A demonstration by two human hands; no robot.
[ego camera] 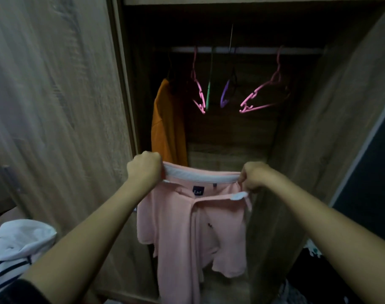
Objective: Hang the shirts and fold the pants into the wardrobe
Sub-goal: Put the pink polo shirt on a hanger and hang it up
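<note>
Nearest, at the lower left, lies a white hooded top (20, 244) with dark stripes. At the lower right a heap of dark cloth (314, 277) sits in shadow, too dim to make out.

Both bare forearms reach forward from the bottom corners. The left hand (144, 170) grips the left end of the collar (200, 175) of a pink shirt (187, 227), its fingers (158, 170) curled tight round the fabric. The right hand (256, 177) pinches the right end of the collar, its fingers (245, 175) closed on the cloth. The collar is stretched nearly level between the two hands, its pale lining facing up. A small dark label (198, 190) shows just under it. The shirt hangs free below the hands, placket to the front, its sleeves loose at the sides, in front of the open wardrobe (318, 128) and not on any hanger.

A wood-grain door (55, 106) fills the left side.

Inside, behind the left hand, an orange shirt (167, 128) hangs at the left end of the rail (253, 50). To its right on the rail hang bare hangers: a pink hanger (198, 93), a green hanger (208, 95), a purple hanger (225, 93) and, apart to the right, a second pink hanger (264, 93) turned at an angle. The wardrobe's inside is dark above the rail.
</note>
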